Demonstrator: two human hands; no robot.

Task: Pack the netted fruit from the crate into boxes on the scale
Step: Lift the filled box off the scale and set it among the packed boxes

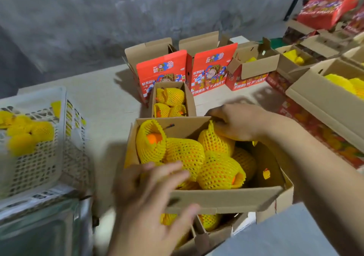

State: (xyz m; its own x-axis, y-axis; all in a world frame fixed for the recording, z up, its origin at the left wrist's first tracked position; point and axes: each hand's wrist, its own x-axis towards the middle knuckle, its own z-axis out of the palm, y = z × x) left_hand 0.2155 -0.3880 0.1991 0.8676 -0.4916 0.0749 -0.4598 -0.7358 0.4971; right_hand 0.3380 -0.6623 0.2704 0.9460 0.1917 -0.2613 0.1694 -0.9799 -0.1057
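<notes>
Netted fruit (pixel 199 153) in the open box (pixel 222 197): orange skin under bright yellow foam mesh with a diamond-hole pattern. Box plain brown cardboard inside. Closed cartons (pixel 213 68) behind: red, blue and white checks, cartoon figure, white "FRESH FRUIT" lettering. Crate (pixel 37 149) at left: white plastic lattice, yellow-netted fruit inside. Wall (pixel 137 9): mottled grey.

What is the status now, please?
Left hand open at near flap. Right hand on netted fruit in box. Nothing blocking.
</notes>
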